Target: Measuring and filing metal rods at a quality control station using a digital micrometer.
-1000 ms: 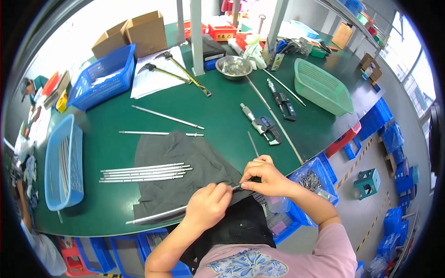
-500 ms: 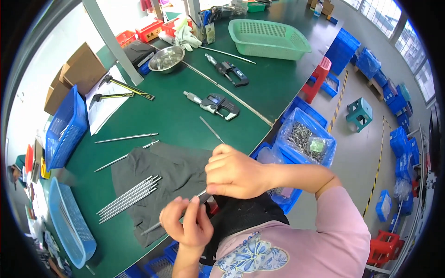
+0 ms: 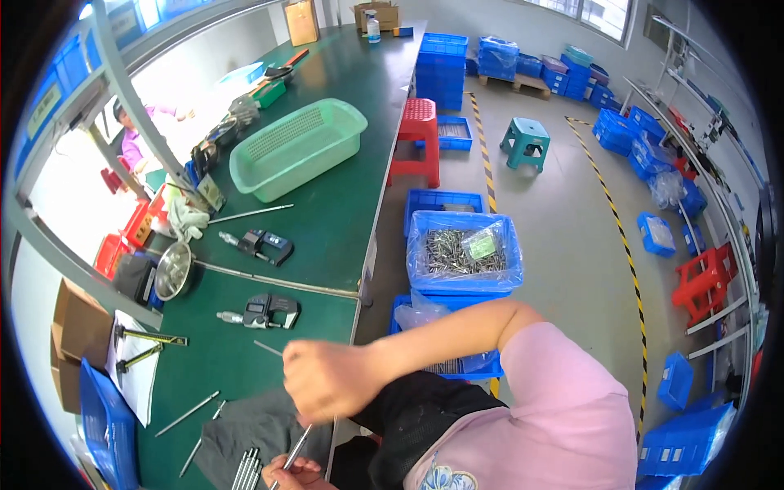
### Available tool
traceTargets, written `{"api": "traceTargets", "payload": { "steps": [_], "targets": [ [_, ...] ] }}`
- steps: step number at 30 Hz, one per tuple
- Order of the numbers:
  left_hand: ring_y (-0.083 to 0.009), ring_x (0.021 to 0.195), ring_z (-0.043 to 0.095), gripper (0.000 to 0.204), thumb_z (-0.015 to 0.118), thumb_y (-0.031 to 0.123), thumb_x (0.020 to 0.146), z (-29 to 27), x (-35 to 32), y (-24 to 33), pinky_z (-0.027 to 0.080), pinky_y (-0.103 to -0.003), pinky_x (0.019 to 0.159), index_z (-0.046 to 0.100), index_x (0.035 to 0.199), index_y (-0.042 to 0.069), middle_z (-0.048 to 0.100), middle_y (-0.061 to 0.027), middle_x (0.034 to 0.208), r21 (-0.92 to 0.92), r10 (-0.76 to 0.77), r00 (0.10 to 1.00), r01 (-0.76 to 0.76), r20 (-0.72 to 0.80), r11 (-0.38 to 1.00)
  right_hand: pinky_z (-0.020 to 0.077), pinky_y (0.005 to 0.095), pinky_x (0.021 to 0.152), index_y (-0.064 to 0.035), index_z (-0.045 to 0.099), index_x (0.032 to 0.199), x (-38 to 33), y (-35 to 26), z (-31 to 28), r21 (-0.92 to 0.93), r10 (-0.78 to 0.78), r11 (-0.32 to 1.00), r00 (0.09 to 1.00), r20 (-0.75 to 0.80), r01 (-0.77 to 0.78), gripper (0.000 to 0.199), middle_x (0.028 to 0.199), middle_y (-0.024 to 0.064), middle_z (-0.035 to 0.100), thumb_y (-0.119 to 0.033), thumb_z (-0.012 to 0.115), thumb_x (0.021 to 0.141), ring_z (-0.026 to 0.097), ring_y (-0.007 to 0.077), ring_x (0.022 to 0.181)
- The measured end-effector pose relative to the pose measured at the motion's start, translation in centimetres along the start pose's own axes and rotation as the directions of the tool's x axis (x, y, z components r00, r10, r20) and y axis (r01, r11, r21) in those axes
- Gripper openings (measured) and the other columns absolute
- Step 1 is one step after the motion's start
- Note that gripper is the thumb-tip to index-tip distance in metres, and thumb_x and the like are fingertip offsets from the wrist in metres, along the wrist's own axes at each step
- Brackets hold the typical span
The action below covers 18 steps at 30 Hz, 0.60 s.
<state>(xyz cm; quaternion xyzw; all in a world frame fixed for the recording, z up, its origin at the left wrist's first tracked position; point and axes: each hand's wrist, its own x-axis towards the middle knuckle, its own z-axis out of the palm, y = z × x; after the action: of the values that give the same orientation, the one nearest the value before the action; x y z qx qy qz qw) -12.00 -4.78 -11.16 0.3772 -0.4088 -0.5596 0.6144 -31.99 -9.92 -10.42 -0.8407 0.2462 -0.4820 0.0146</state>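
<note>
Metal rod [image 3: 296,447] in the hands, above the worktop [image 3: 204,359], close to its right-hand edge; the long axis slants from lower left to upper right, nearly along that edge. The lower end runs out at the rim of the view. The left hand [image 3: 302,474] is the nearer: its grip is closed round the lower part, the rod passing between thumb and fingers. The right hand [image 3: 331,380] lies beyond the upper end, its forearm crossing the worktop's right-hand edge. This hand is curled and blurred; the rod's tip disappears at its underside, and whether the grip closes on it cannot be told.

Just left of the left hand, a row of rods [image 3: 247,469] rests on a grey cloth [image 3: 233,425]; these point roughly the same way as the held one. Farther toward the worktop's left edge lies a loose rod [image 3: 186,414]. A thin rod [image 3: 267,349] reaches toward the right hand's knuckles, its far end hidden. Beyond it is a micrometer [image 3: 260,312], just short of the seam across the worktop; a second micrometer [image 3: 263,247] lies past the seam.
</note>
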Motion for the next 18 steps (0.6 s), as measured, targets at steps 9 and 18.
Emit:
{"api": "traceTargets", "payload": {
  "steps": [9,18],
  "targets": [
    [-0.0164,0.056,0.053,0.027,0.055,0.025,0.083,-2.0,0.3,0.4,0.045,-0.025,0.052,0.050,0.084,-0.002,0.056,-0.0121,0.067,0.059,0.125,0.988,-0.120,-0.086,0.991,0.0470,0.0406,0.069,0.0012,0.057,0.082,2.5,9.6,0.2,-0.560,0.851,0.495,0.499,0.160,-0.664,0.026,0.092,0.0172,0.052,-0.017,0.057,0.064,0.055,0.0300,0.084],
    [-0.0106,0.064,0.055,0.012,0.048,0.011,0.086,-2.7,-1.7,1.1,0.045,-0.021,0.059,0.051,0.085,-0.001,0.057,-0.0087,0.075,-0.029,0.012,1.000,-0.012,-0.008,1.000,0.0434,0.0376,0.064,-0.0052,0.050,0.085,5.1,13.4,-1.9,-0.474,0.817,0.569,0.529,0.231,-0.672,0.033,0.079,0.0166,0.056,-0.014,0.065,0.056,0.056,0.0308,0.076]
  ]
}}
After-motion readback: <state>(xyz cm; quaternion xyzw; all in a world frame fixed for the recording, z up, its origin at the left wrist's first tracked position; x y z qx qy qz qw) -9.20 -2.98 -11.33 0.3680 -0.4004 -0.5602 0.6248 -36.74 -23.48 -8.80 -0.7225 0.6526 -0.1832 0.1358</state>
